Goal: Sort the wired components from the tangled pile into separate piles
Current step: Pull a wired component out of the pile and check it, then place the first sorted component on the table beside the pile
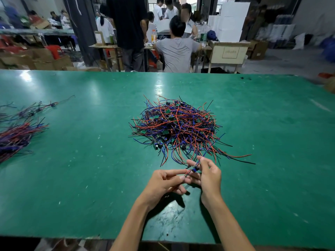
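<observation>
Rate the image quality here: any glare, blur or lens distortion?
Head view: overhead lights glare on the green table at its far side; the sorted wire bundles at left smear toward the edge; wide-angle bowing curves the table's near edge; the tangled pile and both hands are sharp.

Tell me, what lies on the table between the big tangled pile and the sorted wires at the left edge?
Nothing: in the head view, only bare green table separates the tangled pile from the sorted wires.

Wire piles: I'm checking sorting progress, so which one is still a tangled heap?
The central pile, just beyond both hands: wires loop every way. The left-edge piles lie roughly parallel.
</observation>
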### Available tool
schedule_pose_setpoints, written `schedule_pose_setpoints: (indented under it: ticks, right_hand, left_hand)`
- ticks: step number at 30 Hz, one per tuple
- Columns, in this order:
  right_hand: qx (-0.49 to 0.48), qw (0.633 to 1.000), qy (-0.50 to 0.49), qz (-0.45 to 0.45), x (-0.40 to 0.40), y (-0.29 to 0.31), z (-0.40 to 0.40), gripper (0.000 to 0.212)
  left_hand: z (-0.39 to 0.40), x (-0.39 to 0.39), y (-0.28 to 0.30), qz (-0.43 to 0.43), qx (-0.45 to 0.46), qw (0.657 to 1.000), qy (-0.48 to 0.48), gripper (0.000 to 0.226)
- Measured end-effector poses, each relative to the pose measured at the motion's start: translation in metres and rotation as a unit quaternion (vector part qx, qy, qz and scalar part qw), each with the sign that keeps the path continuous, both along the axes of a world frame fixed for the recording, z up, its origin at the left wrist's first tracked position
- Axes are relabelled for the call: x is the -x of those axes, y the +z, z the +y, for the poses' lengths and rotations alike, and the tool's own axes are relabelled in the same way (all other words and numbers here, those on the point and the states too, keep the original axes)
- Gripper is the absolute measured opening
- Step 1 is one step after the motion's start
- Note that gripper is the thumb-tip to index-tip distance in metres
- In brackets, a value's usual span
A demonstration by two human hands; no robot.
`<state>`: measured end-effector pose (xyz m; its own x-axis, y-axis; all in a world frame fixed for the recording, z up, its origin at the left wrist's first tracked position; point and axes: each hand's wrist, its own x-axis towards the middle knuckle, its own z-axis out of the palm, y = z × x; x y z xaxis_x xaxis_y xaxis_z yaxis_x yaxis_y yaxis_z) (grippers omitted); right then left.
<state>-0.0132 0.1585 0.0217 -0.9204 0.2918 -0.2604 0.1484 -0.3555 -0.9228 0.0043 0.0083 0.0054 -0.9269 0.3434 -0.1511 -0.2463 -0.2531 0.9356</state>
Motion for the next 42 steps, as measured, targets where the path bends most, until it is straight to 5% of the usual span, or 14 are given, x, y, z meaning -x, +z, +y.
schedule_pose_setpoints:
  ticks: [8,13,17,21,23,30,33,37,42]
  right_hand:
    - [-0.013,0.991,-0.128,0.035,0.036,0.031,0.038,0.020]
    - [-0.228,0.965,-0.130,0.000,0.111,0.048,0.109,0.025]
    - [-0.441,0.895,-0.060,-0.046,0.158,0.043,0.170,0.026]
    - [-0.650,0.720,0.142,-0.199,0.160,0.003,0.209,0.058]
    - [-0.679,0.686,0.162,-0.206,0.146,-0.017,0.209,0.059]
    - [-0.657,0.724,0.104,-0.183,0.138,-0.011,0.204,0.063]
    - [-0.690,0.719,0.077,-0.042,0.134,-0.003,0.191,0.053]
    - [-0.698,0.685,0.189,0.091,0.106,-0.013,0.162,0.033]
    - [-0.703,0.697,0.045,0.132,0.080,-0.031,0.145,0.012]
  left_hand:
    - [0.003,0.000,-0.003,0.027,0.041,0.998,0.041,0.036]
    - [0.005,0.000,-0.001,0.039,0.052,0.996,0.066,0.033]
    - [0.004,0.000,0.000,0.035,0.045,0.995,0.086,0.027]
    - [0.003,0.003,-0.003,0.029,0.038,0.993,0.105,0.025]
    - [0.005,0.003,-0.006,0.028,0.033,0.992,0.115,0.025]
    - [0.007,0.005,-0.008,0.027,0.028,0.991,0.125,0.026]
    - [0.007,0.005,-0.007,0.028,0.027,0.991,0.130,0.027]
    - [0.010,0.003,-0.003,0.026,0.030,0.990,0.136,0.027]
    - [0.011,0.000,0.001,0.023,0.028,0.990,0.139,0.026]
